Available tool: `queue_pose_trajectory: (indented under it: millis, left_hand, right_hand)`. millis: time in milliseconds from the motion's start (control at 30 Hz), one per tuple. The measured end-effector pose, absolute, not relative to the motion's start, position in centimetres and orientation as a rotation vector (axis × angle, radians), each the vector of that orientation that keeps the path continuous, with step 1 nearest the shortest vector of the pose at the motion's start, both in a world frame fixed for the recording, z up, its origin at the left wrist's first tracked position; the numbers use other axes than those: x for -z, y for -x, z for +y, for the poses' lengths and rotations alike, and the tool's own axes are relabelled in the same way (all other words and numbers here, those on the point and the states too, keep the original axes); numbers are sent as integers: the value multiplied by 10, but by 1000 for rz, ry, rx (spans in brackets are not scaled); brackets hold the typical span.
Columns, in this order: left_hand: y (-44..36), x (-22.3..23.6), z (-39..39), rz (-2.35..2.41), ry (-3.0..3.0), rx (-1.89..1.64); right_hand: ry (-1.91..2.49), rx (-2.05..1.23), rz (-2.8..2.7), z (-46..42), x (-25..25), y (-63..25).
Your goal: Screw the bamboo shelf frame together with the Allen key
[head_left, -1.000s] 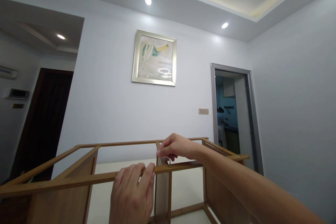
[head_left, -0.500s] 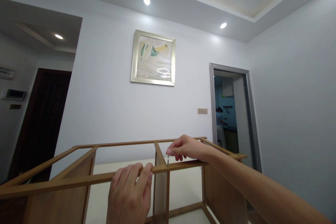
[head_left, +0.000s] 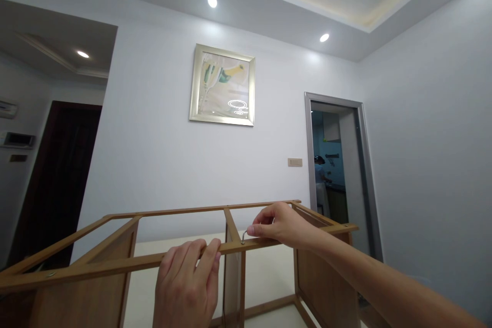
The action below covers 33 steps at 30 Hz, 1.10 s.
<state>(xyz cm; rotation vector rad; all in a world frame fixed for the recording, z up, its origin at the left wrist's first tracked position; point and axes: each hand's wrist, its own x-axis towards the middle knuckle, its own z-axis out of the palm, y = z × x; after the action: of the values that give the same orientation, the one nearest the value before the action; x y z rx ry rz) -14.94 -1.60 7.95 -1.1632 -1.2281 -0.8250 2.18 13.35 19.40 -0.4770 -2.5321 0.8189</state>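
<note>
A brown wooden frame point(head_left: 115, 267) with slatted dividers and side panels stretches across the lower view. My left hand point(head_left: 187, 279) is closed over its near rail, left of the middle divider point(head_left: 232, 225). To the right of that, my right hand point(head_left: 274, 225) pinches the bent end of a small metal hex key point(head_left: 243, 236). The key's lower end stands at a fastener in the near rail where the middle divider meets it. Another metal fastener point(head_left: 51, 274) shows at the rail's left end.
Behind the frame rises a white wall with a framed picture point(head_left: 222, 85) and a switch plate point(head_left: 294, 162). Through a doorway point(head_left: 334, 164) at the right, a person point(head_left: 320, 168) stands in another room. A dark door point(head_left: 63, 174) is at the left.
My right hand has turned the hex key, whose bent end now points right toward the fingers. My left hand keeps its hold on the rail. The view has shifted slightly.
</note>
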Motion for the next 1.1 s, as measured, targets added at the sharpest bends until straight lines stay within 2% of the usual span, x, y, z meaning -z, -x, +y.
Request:
queue_pose_trajectory:
  millis: [433, 833, 1100]
  left_hand:
    - [149, -79, -14, -1245, 1158, 843]
    - [146, -80, -15, -1247, 1158, 862]
    - [140, -83, -15, -1275, 1145, 899]
  right_hand:
    - [694, -493, -2390, 119, -180, -21]
    - [681, -82, -2356, 92, -183, -20]
    - [667, -22, -2323, 85, -176, -6]
